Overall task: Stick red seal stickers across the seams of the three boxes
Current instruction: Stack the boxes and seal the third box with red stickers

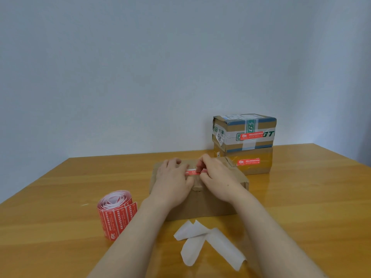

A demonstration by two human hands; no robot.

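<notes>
On the counter [60,197], the brown box [200,205] lies under both hands. The left hand [172,177] presses down with relaxed fingers. The right hand [218,175] pinches the red seal sticker [192,173] between them. It is best laid square across the seam, then smoothed outward.

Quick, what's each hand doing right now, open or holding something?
Left hand: on the brown box at the red seal sticker's end; grip cannot be told.
Right hand: pinches the red seal sticker.
</notes>
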